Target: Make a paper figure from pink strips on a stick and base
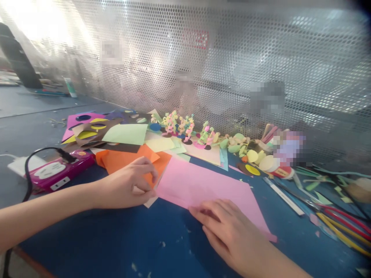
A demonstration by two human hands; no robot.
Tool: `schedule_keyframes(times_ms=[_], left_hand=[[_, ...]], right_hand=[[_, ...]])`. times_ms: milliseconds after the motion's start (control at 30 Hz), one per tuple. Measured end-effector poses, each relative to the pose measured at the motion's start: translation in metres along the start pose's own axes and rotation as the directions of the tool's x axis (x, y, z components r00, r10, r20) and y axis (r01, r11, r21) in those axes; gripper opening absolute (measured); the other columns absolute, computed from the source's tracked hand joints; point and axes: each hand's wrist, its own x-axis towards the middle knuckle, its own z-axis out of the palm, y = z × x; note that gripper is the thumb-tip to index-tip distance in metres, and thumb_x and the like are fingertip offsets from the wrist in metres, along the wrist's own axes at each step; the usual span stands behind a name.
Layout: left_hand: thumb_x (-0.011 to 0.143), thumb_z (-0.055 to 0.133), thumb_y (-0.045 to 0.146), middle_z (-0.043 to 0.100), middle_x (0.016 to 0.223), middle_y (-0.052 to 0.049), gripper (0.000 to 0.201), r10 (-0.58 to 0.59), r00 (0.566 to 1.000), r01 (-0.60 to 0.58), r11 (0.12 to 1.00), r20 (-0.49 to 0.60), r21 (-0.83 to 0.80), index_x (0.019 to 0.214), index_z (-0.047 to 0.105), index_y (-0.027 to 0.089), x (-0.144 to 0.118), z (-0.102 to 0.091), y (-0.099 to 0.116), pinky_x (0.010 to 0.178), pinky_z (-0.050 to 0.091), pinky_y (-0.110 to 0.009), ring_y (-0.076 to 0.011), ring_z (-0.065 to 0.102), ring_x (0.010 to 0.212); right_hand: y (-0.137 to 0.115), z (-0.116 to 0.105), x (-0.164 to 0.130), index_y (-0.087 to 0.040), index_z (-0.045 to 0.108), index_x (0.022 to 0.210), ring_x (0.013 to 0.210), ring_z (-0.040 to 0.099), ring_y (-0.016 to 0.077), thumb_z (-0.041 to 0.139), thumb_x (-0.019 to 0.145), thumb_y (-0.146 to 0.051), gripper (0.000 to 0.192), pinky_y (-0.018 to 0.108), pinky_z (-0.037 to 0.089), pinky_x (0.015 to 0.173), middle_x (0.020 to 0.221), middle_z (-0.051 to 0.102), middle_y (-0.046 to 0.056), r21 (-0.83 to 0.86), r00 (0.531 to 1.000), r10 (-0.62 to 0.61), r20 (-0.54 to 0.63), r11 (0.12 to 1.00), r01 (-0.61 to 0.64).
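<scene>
The pink sheet (pixel 203 185) is pinned flat under the right hand (pixel 232 231)'s spread fingers; its left edge is pinched by the left hand (pixel 127 185); long axis runs left-to-right, slanting toward the near right.

Magenta power strip (pixel 59 172) (far left), orange paper (pixel 121 159), curled paper figures (pixel 185 127), perforated metal screen (pixel 232 58)

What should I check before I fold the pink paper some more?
1. Pink paper lies flat on the blue table: ok.
2. Right hand presses its near edge: ok.
3. Left hand holds its left corner: ok.
4. Orange paper is clear of the pink sheet: not ok, they meet under the left hand.
5. Edges line up: cannot tell.
</scene>
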Motion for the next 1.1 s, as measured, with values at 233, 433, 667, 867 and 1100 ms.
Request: schedule_keyframes(times_ms=[233, 433, 667, 867, 1100], left_hand=[[0.077, 0.052, 0.019, 0.057, 0.084, -0.003, 0.028, -0.012, 1.0, 0.013, 1.0, -0.025, 0.012, 0.052, 0.064, 0.021, 0.002, 0.0, 0.005, 0.078, 0.039, -0.029, -0.0164, 0.047, 0.085], [0.077, 0.051, 0.018, 0.057, 0.083, -0.001, 0.025, 0.02, 1.0, -0.02, 0.997, -0.004, 0.078, 0.057, 0.065, 0.023, 0.006, 0.001, 0.009, 0.077, 0.039, -0.027, -0.0154, 0.048, 0.084], [0.078, 0.054, 0.029, 0.058, 0.075, -0.001, 0.026, 0.077, 0.997, -0.075, 0.994, -0.022, 0.083, 0.054, 0.063, 0.022, 0.016, 0.007, 0.011, 0.075, 0.039, -0.027, -0.0156, 0.049, 0.082], [0.076, 0.058, 0.036, 0.058, 0.071, -0.001, 0.025, 0.079, 0.997, -0.079, 0.993, 0.0, 0.086, 0.057, 0.06, 0.019, 0.019, 0.011, 0.009, 0.075, 0.038, -0.027, -0.0156, 0.049, 0.08], [0.07, 0.061, 0.044, 0.059, 0.071, -0.001, 0.029, 0.011, 1.0, -0.011, 0.999, 0.01, 0.034, 0.056, 0.06, 0.019, 0.024, 0.01, 0.008, 0.074, 0.037, -0.026, -0.0154, 0.05, 0.078]], right_hand=[[0.013, -0.008, -0.037, -0.026, 0.047, 0.124, 0.093, 0.053, 0.0205, 0.045, 0.083, -0.019, 0.041, 0.04, 0.044, 0.082, 0.103, 0.056, 0.008, -0.14, 1.0, 0.028, -0.014, 0.99, -0.029], [0.026, -0.018, -0.074, -0.028, 0.049, 0.122, 0.097, 0.052, 0.0209, 0.046, 0.082, -0.02, 0.041, 0.04, 0.043, 0.084, 0.105, 0.056, 0.007, -0.182, 0.995, 0.099, -0.014, 0.978, -0.1], [0.033, -0.024, -0.108, -0.028, 0.054, 0.116, 0.095, 0.053, 0.0207, 0.047, 0.08, -0.019, 0.037, 0.039, 0.045, 0.081, 0.106, 0.056, 0.007, -0.193, 0.976, 0.208, -0.069, 0.957, -0.217], [0.041, -0.027, -0.133, -0.028, 0.056, 0.112, 0.092, 0.054, 0.0201, 0.048, 0.08, -0.02, 0.034, 0.037, 0.046, 0.078, 0.1, 0.056, 0.007, -0.232, 0.957, 0.276, -0.088, 0.929, -0.289], [0.043, -0.037, -0.13, -0.023, 0.064, 0.094, 0.082, 0.057, 0.0202, 0.048, 0.08, -0.022, 0.022, 0.036, 0.047, 0.071, 0.088, 0.06, 0.007, -0.25, 0.953, 0.25, -0.169, 0.925, -0.287]])
